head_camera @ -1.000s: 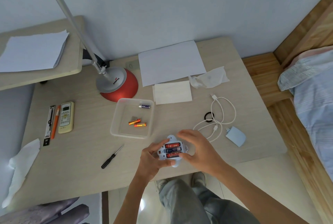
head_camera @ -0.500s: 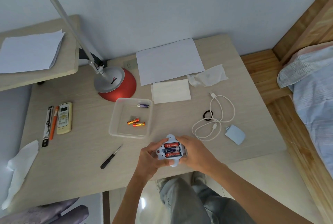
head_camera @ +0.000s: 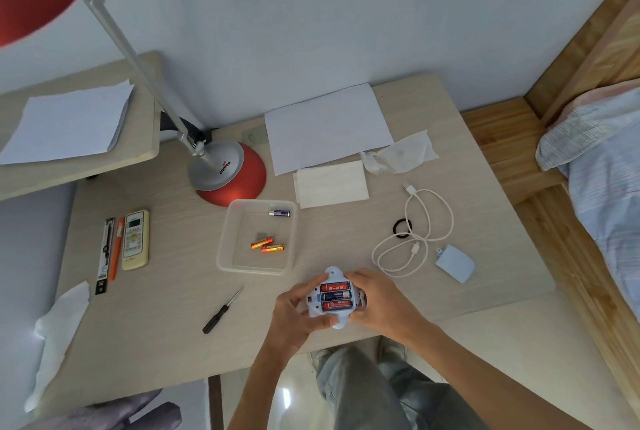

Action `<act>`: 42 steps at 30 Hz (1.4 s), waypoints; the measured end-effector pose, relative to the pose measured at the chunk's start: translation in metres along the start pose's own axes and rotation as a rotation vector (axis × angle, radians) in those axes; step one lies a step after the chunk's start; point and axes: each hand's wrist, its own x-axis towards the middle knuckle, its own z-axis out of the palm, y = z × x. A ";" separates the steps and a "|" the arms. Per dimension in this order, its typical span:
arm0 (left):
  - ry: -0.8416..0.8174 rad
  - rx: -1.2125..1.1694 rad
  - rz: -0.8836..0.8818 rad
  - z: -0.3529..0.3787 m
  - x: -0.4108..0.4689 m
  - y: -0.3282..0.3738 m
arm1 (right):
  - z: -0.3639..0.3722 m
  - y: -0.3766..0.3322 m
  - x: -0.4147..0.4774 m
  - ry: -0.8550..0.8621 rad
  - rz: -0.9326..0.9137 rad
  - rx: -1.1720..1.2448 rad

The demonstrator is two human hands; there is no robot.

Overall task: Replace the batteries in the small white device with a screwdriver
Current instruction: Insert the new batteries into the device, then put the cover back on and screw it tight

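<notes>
Fingers: we see the left hand (head_camera: pixel 294 317) with its fingers (head_camera: pixel 313 286) curled round the left side of the small white device (head_camera: pixel 333 273). The right hand (head_camera: pixel 379 305) curls round the right side, so both grip it.
Device: it sits at the near edge of the tabletop (head_camera: pixel 166 277), between the two hands. We cannot tell whether it rests on the surface.
Battery bay: it is open and faces up at us, with three batteries (head_camera: pixel 335 297) side by side: red, dark blue, red.
Screwdriver (head_camera: pixel 221 312): black-handled, it lies flat to the left of the hands, apart from them, with its tip pointing far and right.
Clear tray (head_camera: pixel 263 202): just beyond the device, it holds two orange batteries (head_camera: pixel 267 245) close together and a blue battery (head_camera: pixel 280 212) by its far right corner.
Right: we find a looped white cable (head_camera: pixel 431 225), a black ring (head_camera: pixel 402 228) and a pale blue pouch (head_camera: pixel 455 263).
Far: a red lamp base (head_camera: pixel 228 173) and a white paper sheet (head_camera: pixel 329 128).
Left: a remote control (head_camera: pixel 136 239).
</notes>
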 end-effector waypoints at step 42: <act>-1.142 1.593 1.280 0.198 0.166 0.168 | 0.031 -0.013 -0.013 0.125 0.117 0.037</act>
